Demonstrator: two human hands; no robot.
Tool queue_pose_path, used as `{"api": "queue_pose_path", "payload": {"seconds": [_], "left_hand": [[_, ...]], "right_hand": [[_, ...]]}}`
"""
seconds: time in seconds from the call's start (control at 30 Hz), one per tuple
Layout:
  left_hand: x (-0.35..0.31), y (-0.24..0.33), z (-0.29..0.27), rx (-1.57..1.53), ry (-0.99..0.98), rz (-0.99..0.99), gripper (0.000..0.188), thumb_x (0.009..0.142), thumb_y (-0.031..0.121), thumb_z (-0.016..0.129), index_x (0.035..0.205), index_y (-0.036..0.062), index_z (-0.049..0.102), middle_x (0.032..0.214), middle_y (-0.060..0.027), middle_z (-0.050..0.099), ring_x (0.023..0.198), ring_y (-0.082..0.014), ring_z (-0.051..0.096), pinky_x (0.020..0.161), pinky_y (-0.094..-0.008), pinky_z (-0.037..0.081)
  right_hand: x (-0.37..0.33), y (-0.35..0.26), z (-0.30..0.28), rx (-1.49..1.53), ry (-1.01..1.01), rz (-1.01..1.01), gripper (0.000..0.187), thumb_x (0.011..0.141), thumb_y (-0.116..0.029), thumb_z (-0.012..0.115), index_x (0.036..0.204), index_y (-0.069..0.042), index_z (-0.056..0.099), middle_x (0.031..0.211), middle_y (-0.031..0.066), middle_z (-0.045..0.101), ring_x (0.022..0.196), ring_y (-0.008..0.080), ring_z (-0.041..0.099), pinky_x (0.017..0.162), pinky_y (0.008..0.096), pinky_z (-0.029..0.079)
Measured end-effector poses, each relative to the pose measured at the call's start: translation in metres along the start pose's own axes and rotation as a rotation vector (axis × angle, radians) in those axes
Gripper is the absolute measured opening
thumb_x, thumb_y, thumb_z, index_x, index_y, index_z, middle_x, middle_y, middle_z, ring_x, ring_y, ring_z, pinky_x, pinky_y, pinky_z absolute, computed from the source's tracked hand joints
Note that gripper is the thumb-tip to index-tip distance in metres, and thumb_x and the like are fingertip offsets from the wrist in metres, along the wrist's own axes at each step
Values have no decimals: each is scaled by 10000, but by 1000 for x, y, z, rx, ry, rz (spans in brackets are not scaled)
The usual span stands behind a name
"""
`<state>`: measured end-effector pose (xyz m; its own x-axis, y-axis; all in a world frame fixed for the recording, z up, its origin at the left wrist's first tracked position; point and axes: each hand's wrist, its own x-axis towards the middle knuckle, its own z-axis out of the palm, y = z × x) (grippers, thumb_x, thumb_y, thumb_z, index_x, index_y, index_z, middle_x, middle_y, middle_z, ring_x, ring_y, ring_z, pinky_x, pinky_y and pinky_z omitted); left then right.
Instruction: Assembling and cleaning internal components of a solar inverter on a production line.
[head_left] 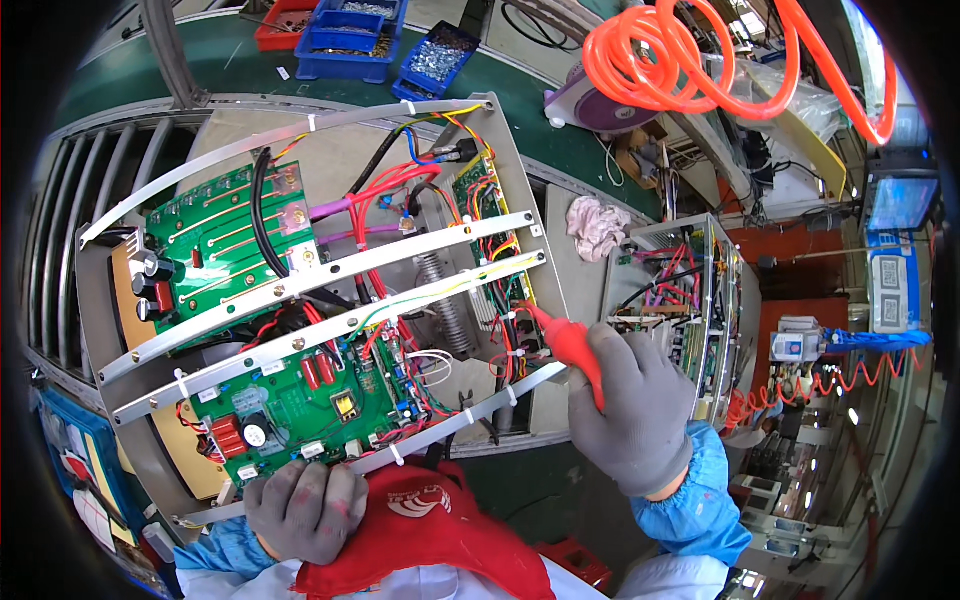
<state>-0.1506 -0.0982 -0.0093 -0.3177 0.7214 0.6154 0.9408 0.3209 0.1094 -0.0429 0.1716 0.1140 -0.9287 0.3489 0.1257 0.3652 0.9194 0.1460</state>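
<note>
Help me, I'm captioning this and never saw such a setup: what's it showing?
No robot here: a person works by hand, seen from their own head-worn fisheye camera looking down, so straight edges bend. Before them lies an open metal case with green circuit boards and coloured wires. The gloved right hand grips a red tool pointing into the case; the gloved left hand is curled at the near edge. A crumpled pink cloth lies right of the case; blue bins of small parts stand beyond.

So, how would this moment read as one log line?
right hand: gripping red-handled tool, pointed into open chassis | left hand: curled at chassis's near edge | tool contact: unclear
</note>
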Motion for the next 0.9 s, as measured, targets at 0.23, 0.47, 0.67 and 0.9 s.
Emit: {"api": "queue_pose_path", "payload": {"seconds": [0.23, 0.47, 0.67, 0.9], "left_hand": [[-3, 2, 0, -27, -27, -11, 162, 747, 218, 710, 857, 99, 704, 809, -25, 615, 741, -201, 602, 609, -332, 397], [-6, 4, 2, 0, -11, -28, 180, 748, 244, 722, 875, 116, 709, 814, -20, 621, 748, -199, 601, 623, -335, 397], [-6, 4, 0, -17, -27, -29, 189, 763, 269, 722, 878, 120, 709, 814, -25, 620, 755, -197, 594, 638, -331, 403], [-6, 4, 0, -30, -33, -40, 187, 766, 275, 721, 879, 126, 709, 816, -25, 616, 747, -197, 587, 648, -332, 406]], "right_hand": [[-1, 6, -2, 134, -65, 90, 319, 723, -39, 701, 1034, -38, 630, 884, 156, 622, 753, 378, 632, 646, 414, 519], [-4, 14, 10, 179, 87, 31, 270, 745, -96, 679, 1004, -107, 604, 775, 87, 537, 658, 298, 594, 512, 392, 447], [-9, 12, 10, 155, 74, 32, 291, 742, -78, 690, 1019, -105, 607, 791, 89, 551, 661, 309, 599, 516, 401, 448], [-12, 14, 12, 175, 109, 30, 302, 736, -76, 699, 1024, -100, 613, 810, 91, 571, 674, 311, 612, 529, 401, 460]]}}
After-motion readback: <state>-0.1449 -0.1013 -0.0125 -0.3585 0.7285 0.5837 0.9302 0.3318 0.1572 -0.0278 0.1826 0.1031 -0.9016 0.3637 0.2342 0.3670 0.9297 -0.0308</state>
